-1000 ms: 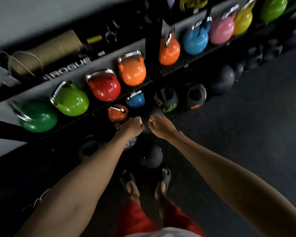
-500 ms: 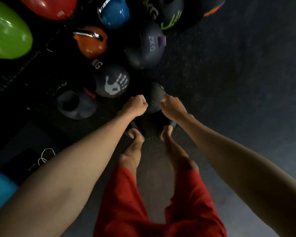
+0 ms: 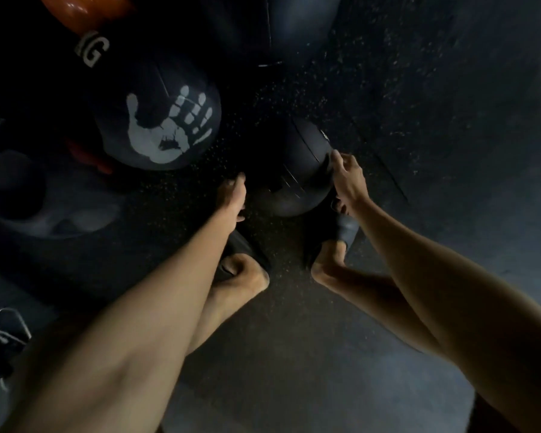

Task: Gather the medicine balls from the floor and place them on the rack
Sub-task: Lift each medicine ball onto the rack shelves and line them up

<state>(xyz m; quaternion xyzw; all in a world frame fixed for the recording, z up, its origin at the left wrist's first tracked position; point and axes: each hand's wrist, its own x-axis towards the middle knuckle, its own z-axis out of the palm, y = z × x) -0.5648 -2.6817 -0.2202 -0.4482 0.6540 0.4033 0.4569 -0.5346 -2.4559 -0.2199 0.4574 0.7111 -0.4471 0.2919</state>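
Observation:
A small dark medicine ball (image 3: 294, 170) lies on the speckled black floor just ahead of my feet. My right hand (image 3: 345, 181) is curled around its right side, thumb on top and fingers low. My left hand (image 3: 231, 195) is stretched out beside the ball's left edge with its fingers straight, and I cannot tell whether it touches the ball. A larger black medicine ball with a white handprint (image 3: 156, 126) rests to the left. Another big dark ball (image 3: 263, 26) sits at the top edge. The rack is out of view.
An orange kettlebell (image 3: 85, 10) and a dark ball marked "KG" (image 3: 91, 51) are at the top left. A dark hollow weight (image 3: 28, 198) sits at the far left, with a white cord (image 3: 3, 332) below it. My sandalled feet (image 3: 334, 242) stand right behind the small ball.
I have bent much lower, so the rack and the coloured kettlebells have left the view. Both hands dropped to the small ball, and my right hand has closed on its side.

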